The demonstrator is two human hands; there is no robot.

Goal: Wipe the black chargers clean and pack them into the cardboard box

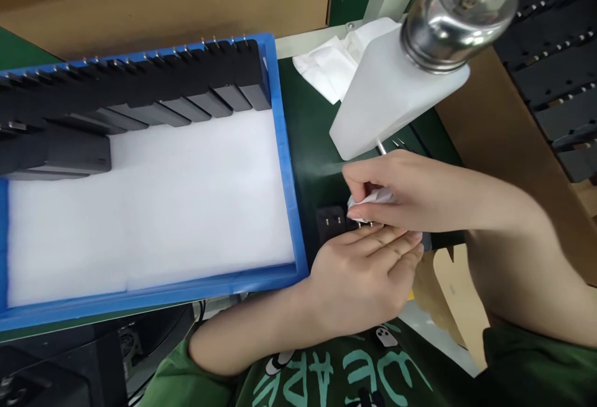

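My right hand point(396, 192) pinches a folded white wipe point(373, 200) just above metal prongs at the table's near edge. My left hand point(368, 270) lies palm down with its fingers extended side by side over black adapters, hiding most of them. One black adapter point(332, 223) with two prongs shows left of the wipe. A translucent bottle with a metal pump top point(396, 86) stands beyond my right hand. Next to the bottle lies crumpled white tissue point(329, 65).
A blue tray point(286, 164) with white lining holds several black adapters point(177, 83) along its far side. Cardboard point(186, 9) is behind it. At the right, a cardboard box point(522, 145) holds more black adapters point(559, 71). Tweezer-like tips point(400, 144) show beside the bottle.
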